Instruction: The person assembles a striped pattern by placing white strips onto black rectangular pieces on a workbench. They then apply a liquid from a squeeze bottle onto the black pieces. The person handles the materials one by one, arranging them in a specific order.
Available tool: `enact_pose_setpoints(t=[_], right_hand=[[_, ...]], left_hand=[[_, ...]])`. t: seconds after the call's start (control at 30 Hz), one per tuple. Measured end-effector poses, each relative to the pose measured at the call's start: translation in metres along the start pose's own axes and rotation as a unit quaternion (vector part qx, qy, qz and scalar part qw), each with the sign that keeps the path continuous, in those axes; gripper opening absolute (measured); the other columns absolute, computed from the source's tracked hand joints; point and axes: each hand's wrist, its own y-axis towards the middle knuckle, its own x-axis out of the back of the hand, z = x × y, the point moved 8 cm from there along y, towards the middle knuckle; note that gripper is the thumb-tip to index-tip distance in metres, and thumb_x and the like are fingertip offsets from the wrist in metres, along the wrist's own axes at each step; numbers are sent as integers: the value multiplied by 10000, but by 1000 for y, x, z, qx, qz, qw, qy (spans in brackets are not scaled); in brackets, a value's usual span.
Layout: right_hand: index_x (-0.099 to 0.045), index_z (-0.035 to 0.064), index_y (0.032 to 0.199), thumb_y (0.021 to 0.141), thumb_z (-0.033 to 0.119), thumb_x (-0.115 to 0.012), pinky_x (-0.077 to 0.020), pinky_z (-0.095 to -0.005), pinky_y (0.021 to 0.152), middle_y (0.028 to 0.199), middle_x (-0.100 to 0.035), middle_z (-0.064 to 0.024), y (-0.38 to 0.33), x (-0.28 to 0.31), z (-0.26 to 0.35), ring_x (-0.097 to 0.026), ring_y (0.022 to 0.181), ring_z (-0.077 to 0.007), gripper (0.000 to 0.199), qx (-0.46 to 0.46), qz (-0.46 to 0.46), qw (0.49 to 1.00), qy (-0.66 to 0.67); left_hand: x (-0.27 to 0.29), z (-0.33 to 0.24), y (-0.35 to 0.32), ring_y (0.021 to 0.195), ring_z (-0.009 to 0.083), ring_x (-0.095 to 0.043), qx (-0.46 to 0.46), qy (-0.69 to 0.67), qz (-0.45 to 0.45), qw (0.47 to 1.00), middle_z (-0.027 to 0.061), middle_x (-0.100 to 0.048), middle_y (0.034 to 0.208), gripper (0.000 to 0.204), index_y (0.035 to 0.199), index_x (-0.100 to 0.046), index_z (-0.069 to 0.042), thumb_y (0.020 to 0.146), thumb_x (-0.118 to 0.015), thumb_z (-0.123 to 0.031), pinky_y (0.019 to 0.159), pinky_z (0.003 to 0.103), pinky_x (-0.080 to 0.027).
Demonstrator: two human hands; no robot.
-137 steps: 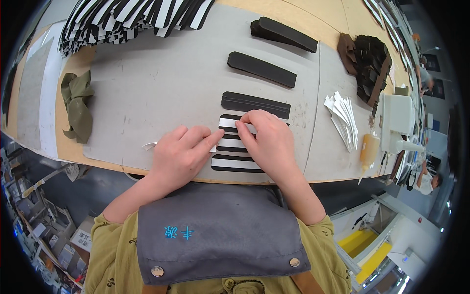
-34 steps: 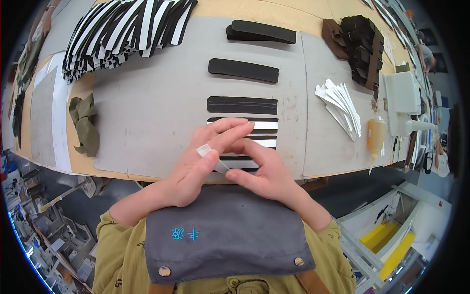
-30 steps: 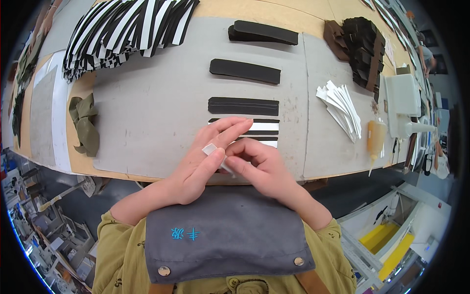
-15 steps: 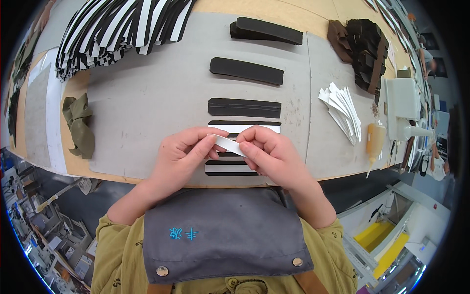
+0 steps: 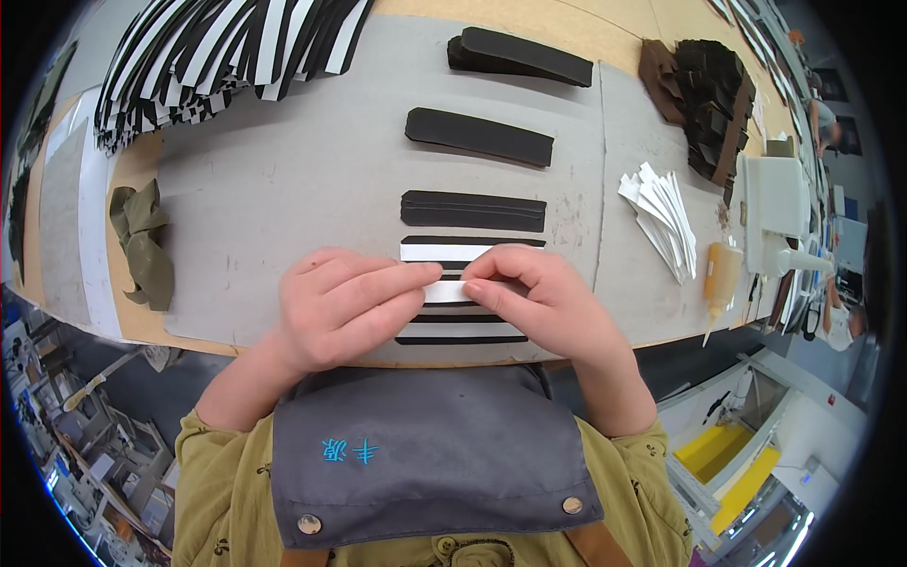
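Observation:
A short white strip [image 5: 446, 291] lies level over a black strip on the table in front of me, with black edges showing above and below it. My left hand [image 5: 350, 307] has its fingers stretched out flat, their tips at the strip's left end; they hide that end. Thumb and forefinger of my right hand [image 5: 529, 300] pinch the strip's right end. Just beyond is a black strip with a white band [image 5: 453, 253]. Nearer the table edge sits another banded strip [image 5: 463, 331], partly behind my hands.
Farther up are black strips [image 5: 472, 211], a black stack [image 5: 479, 137] and another [image 5: 520, 57]. Black-and-white strips [image 5: 227, 57] heap far left, olive cloth [image 5: 144, 246] left. At right lie white strips [image 5: 661, 222], dark brown pieces [image 5: 709, 109] and a yellowish squeeze bottle [image 5: 723, 274].
The white strip, held up tilted between both hands before, is now down level on the black strip. My left hand went from a pinch to flat, stretched fingers.

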Motion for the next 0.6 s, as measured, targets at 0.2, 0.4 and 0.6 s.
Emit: enact_pose_setpoints(t=[0.2,0.4,0.6], right_hand=[[-717,10,996,973,185,-730,-494,-298,689,807,-664,-71,-3,7,13,-607,733,-146,177,40,-44,995,-85],[-707,7,988,980,167,-712,-513,-326,709,842,-684,-111,1,10,17,-652,763,-205,161,65,-76,987,-124],[-692,5,978,983,158,-696,-515,-369,712,848,-690,-127,14,30,20,-662,775,-299,154,94,-179,961,-188]], left_hand=[[4,-6,-8,797,121,-633,-48,85,-42,994,-74,-700,1020,248,905,-743,-151,664,-750,-91,670,273,-422],[3,1,-8,828,132,-624,-23,106,-16,994,-71,-695,1047,291,952,-767,-156,665,-749,-107,719,289,-422],[-10,29,-20,910,179,-613,93,143,49,984,-56,-682,1052,353,1101,-781,-177,752,-788,-131,775,332,-455]])
